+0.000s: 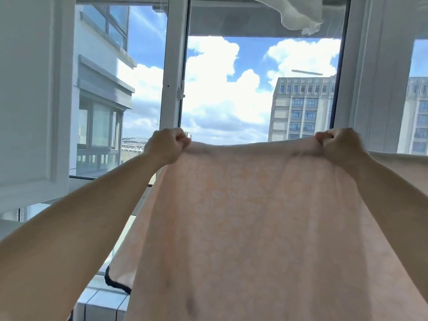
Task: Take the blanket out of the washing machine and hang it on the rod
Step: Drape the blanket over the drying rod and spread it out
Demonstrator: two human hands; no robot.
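- both hands are fisted on the top edge of the blanket [243, 216]: left hand [168, 144] at center-left of the frame, right hand [338, 144] center-right, arms stretched up and forward
- blanket's already out of the washer. It's held spread between the two fists and hangs down over the lower middle/right of the frame
- imo the wide grip is there to keep the top edge taut and flat so it can go over a rod w/o bunching
- fabric looks thin and soft, pale peach w/ a faint lighter blotchy/floral print. Light comes thru it, and a dark trim edge shows on the lower left corner
- edge sags a bit between the fists, so it's limp stuff, prob still damp
- can't make out the rod itself. Some white cloth [298, 17] hangs at upper right, so I'd guess it's up there
- behind it: white window frame [172, 77], sky, clouds, buildings
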